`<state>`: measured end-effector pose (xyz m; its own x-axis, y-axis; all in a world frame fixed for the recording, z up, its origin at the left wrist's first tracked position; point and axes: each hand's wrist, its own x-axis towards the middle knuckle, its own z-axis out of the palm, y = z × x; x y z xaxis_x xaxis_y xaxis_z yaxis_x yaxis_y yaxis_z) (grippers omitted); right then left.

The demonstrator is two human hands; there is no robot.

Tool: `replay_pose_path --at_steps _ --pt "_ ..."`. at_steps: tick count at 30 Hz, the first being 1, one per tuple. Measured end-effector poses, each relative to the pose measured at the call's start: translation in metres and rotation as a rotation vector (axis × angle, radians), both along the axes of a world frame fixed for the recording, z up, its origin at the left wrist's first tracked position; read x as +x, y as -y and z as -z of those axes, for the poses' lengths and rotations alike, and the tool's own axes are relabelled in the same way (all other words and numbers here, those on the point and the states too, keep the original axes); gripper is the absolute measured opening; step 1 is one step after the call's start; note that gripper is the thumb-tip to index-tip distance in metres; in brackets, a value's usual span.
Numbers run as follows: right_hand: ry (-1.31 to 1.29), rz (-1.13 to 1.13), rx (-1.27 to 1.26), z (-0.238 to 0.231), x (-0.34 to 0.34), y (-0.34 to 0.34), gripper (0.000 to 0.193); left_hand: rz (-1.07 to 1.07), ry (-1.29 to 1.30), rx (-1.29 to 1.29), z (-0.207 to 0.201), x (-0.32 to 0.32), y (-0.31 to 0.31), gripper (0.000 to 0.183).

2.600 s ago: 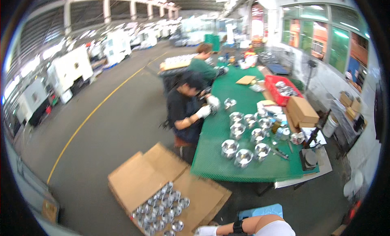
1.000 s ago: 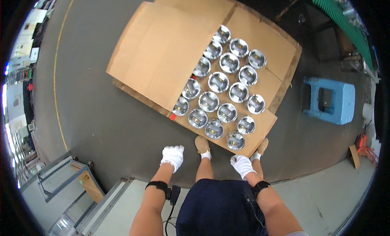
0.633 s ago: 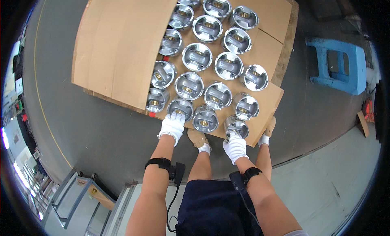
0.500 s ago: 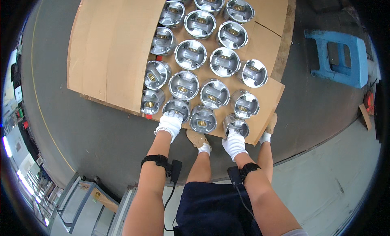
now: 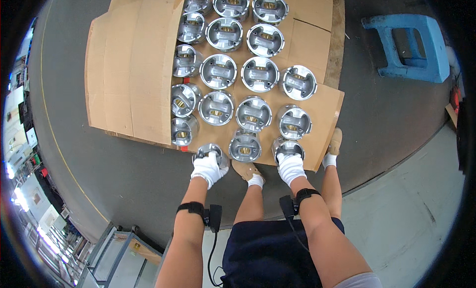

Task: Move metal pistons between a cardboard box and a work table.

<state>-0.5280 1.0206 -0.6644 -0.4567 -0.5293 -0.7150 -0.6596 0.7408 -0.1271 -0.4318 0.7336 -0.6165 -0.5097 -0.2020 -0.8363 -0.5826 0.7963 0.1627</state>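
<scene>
My gloved left hand (image 5: 207, 170) is closed on a silver metal piston (image 5: 223, 160), fingers hooked into its open end. That piston hangs just off the near edge of the cardboard sheet (image 5: 317, 124). At the sheet's near right, my gloved right hand (image 5: 291, 169) has its fingers inside another piston (image 5: 289, 145), gripping its near wall. Between the hands stands a third piston (image 5: 245, 146), touched by neither. Several more pistons (image 5: 215, 108) stand in rows beyond, open ends up, with brass-coloured bushings showing inside many of them.
A folded cardboard flap (image 5: 131, 75) covers the left part of the stack, over a wooden edge (image 5: 338, 35). To the right stands a blue plastic stool (image 5: 411, 47). A metal-framed cart (image 5: 121, 258) is at the lower left. My feet in tan shoes (image 5: 248, 170) are by the near edge.
My left hand has drawn its piston toward me, out of the row and past the cardboard's edge. My right hand stays at its piston, which has hardly moved. The view has shifted slightly.
</scene>
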Motion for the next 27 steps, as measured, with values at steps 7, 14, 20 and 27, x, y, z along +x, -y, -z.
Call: replay_pose_path --at_steps 7,14,20,27 --pt "0.135 0.221 -0.030 -0.052 -0.016 0.006 0.058 -0.237 0.016 -0.089 -0.042 0.055 -0.047 0.115" --pt "0.216 0.383 0.239 -0.082 -0.009 -0.028 0.084 -0.042 0.285 0.271 -0.060 -0.010 -0.071 0.088" --pt "0.453 0.290 0.229 -0.096 -0.045 -0.035 0.082 -0.180 0.329 0.241 -0.038 -0.037 -0.094 0.087" --pt "0.404 0.300 0.061 -0.084 -0.079 -0.029 0.084 -0.132 0.469 0.179 -0.030 -0.055 -0.097 0.085"
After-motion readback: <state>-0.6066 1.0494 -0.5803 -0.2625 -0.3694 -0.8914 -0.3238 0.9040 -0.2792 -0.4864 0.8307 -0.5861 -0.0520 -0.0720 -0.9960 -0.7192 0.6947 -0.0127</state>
